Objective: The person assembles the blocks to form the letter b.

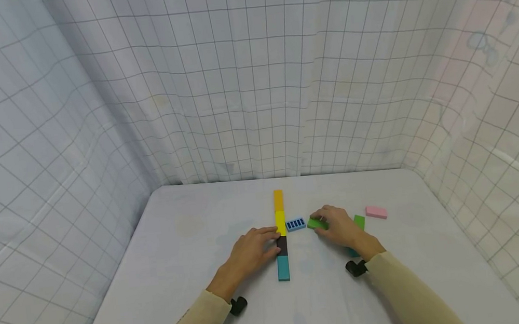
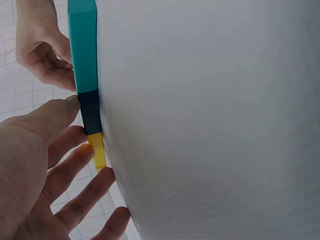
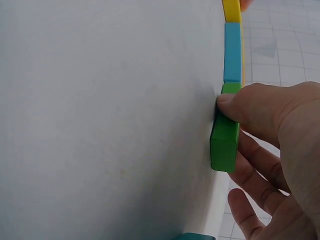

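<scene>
My left hand [image 1: 252, 250] lies along the left side of a straight row of blocks, its fingers extended. Thumb and fingertips touch the black block [image 1: 282, 246] and the yellow block [image 1: 280, 223]. At the row's far end is an orange block [image 1: 279, 200]; a teal block [image 1: 283, 268] forms the near end. A blue block with dark slots [image 1: 296, 224] lies at the yellow block's right side. Just right of that, my right hand [image 1: 338, 226] pinches a green block [image 3: 227, 125] between thumb and fingers. Whether green and blue blocks touch, I cannot tell.
A second green block [image 1: 359, 221] lies beyond the right wrist, with a teal block [image 1: 354, 252] partly hidden under the forearm. A pink block [image 1: 376, 212] sits farther right. Gridded white curtains [image 1: 251, 79] enclose the white table [image 1: 181, 274] at the back and sides.
</scene>
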Action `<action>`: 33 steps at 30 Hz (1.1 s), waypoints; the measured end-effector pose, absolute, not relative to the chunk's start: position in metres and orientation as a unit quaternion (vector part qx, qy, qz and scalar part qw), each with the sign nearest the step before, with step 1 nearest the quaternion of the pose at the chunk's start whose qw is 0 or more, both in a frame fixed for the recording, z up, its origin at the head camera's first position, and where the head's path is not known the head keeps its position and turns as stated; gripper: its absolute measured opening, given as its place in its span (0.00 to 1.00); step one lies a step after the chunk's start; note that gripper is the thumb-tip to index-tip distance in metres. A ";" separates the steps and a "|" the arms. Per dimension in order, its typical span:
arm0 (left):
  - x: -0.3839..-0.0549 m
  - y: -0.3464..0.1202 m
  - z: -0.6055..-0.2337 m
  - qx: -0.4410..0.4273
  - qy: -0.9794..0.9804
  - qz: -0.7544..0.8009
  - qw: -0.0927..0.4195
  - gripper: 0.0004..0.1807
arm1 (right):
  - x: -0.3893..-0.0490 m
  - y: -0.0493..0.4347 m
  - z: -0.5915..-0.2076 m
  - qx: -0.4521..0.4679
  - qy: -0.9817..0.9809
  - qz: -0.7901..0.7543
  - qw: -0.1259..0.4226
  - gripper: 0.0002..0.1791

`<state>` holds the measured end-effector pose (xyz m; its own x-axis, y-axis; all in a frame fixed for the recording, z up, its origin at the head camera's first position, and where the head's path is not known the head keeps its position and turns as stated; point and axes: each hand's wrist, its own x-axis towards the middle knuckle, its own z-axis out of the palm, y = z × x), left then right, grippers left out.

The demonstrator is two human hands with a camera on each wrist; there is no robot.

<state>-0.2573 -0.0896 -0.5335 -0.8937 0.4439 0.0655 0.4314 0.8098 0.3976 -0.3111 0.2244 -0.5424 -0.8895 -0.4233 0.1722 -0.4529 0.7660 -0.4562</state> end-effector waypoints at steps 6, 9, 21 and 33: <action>-0.257 -0.090 -0.534 0.228 0.952 0.201 0.016 0.25 | -0.312 0.222 -0.542 0.223 -0.943 0.246 0.015 0.22; -0.257 -0.090 -0.534 0.229 0.952 0.203 0.017 0.25 | -0.312 0.221 -0.542 0.221 -0.944 0.244 0.012 0.22; -0.258 -0.089 -0.534 0.227 0.952 0.206 0.017 0.25 | -0.311 0.220 -0.538 0.216 -0.947 0.239 0.004 0.22; -0.257 -0.090 -0.534 0.229 0.950 0.212 0.016 0.24 | -0.308 0.220 -0.539 0.216 -0.949 0.229 0.010 0.23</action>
<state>-0.2574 -0.0901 -0.5337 -0.8948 0.4415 0.0664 0.4278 0.8055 0.4101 -0.3079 0.2197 -0.5385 -0.9066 -0.4051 0.1182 -0.4143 0.8015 -0.4312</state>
